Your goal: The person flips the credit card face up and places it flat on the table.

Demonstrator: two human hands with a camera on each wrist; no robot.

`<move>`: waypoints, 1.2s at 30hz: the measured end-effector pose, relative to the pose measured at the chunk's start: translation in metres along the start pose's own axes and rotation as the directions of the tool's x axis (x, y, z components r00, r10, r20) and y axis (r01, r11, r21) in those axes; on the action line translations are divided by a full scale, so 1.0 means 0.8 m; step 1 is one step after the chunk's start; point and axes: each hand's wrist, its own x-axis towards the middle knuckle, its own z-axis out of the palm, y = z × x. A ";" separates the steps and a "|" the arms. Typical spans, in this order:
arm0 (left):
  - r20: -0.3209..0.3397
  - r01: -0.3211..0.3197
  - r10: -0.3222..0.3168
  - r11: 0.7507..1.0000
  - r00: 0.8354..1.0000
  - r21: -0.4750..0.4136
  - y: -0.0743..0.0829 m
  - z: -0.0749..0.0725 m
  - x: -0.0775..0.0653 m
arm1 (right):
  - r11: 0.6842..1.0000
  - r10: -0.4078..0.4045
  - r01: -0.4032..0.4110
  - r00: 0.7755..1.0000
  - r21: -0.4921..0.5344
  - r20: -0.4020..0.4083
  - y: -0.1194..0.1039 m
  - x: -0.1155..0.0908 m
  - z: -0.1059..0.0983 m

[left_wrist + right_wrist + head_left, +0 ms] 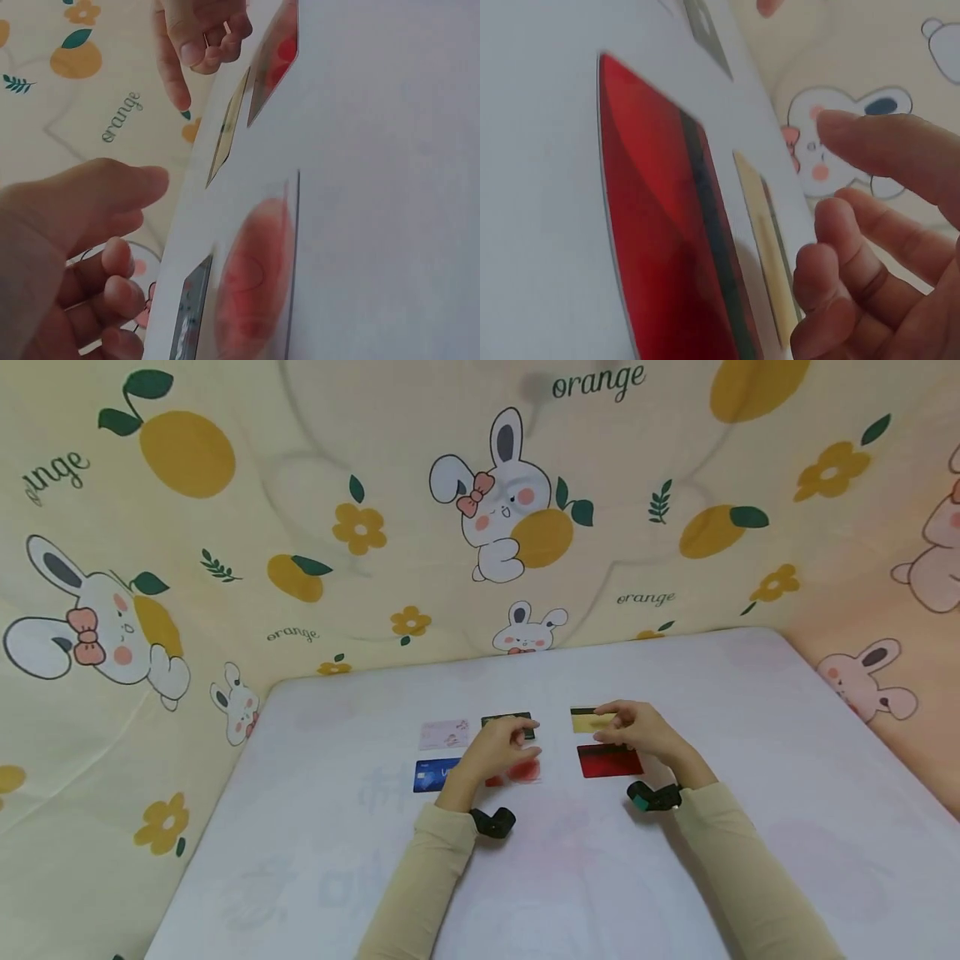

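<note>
Six cards lie flat in two groups on the white table. My left hand point(498, 747) hovers over a dark card point(491, 721) and a white card with red blotches point(525, 771). Its fingers are loosely bent and nothing is between them, as the left wrist view shows. To its left are a pale pink card point(444, 735) and a blue card point(431, 775). Above a gold card point(588, 722) and a red card with a black stripe point(660, 240), my right hand point(641, 729) also hangs with loosely bent fingers, holding nothing. Both hands partly hide cards beneath them.
The white table point(300, 827) runs to a back edge against a cream cloth point(420, 427) printed with rabbits and oranges. Black wrist cameras stick out beside both wrists, above the tabletop.
</note>
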 end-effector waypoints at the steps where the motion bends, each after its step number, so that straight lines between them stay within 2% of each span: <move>1: -0.002 -0.005 0.005 1.000 1.000 -0.005 0.001 0.002 0.003 | 1.000 -0.003 0.003 1.000 -0.006 -0.004 0.002 0.001 -0.003; 6: -0.009 0.001 -0.001 1.000 1.000 -0.020 0.005 0.011 0.018 | 1.000 0.005 -0.005 1.000 -0.010 -0.007 0.008 0.003 -0.014; 11: -0.043 -0.026 0.024 0.999 0.999 -0.038 0.008 0.022 0.034 | 1.000 0.027 -0.027 1.000 -0.009 0.006 0.019 0.005 -0.025; 18: -0.067 -0.041 0.036 0.997 0.997 -0.070 0.017 0.039 0.058 | 0.992 0.081 -0.083 0.996 -0.096 -0.026 0.033 0.010 -0.038; 23: -0.083 -0.025 0.020 0.997 0.996 -0.070 0.018 0.048 0.071 | 0.990 0.094 -0.096 0.995 -0.103 -0.023 0.031 0.014 -0.041; 30: -0.077 -0.029 0.024 0.997 0.997 -0.073 0.022 0.055 0.084 | 0.990 0.128 -0.126 0.992 -0.068 0.023 0.032 0.022 -0.043; 36: -0.072 -0.018 0.012 0.997 0.997 -0.080 0.023 0.058 0.087 | 0.985 0.160 -0.157 0.986 -0.066 0.053 0.036 0.028 -0.045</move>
